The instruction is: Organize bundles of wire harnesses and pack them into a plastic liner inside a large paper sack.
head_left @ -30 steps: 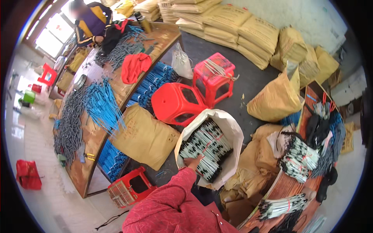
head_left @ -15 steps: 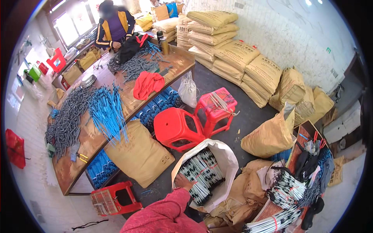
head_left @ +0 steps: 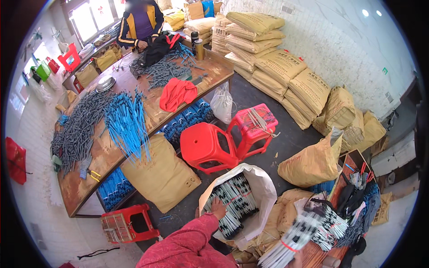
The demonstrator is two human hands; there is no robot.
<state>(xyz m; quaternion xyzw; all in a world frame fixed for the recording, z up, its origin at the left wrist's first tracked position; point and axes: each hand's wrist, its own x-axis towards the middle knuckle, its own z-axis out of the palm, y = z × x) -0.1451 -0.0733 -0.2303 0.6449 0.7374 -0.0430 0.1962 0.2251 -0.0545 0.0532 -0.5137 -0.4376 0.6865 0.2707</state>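
My left hand [head_left: 218, 207], in a dark red sleeve, reaches into an open white-lined sack [head_left: 262, 183]. Its fingers lie stretched out on packed bundles of thin white rods with black ends [head_left: 241, 193]. At the lower right, my right hand [head_left: 296, 259] shows only partly at the picture's edge, closed around a loose-ended bundle of white rods [head_left: 290, 241] tied with a red band. This bundle is tilted above a reddish wooden bench [head_left: 313, 257], where another rod bundle [head_left: 333, 228] lies.
Red stools [head_left: 208, 145] stand beyond the sack. To the left is a long worktable [head_left: 154, 105] with blue and grey rods; a person [head_left: 142, 29] works at its far end. Stacked brown sacks [head_left: 286, 67] line the wall. A filled sack [head_left: 310, 161] stands right.
My right hand has come into view with a rod bundle lifted off the bench. My left hand has shifted slightly further over the bundles in the sack. The view has tilted a little.
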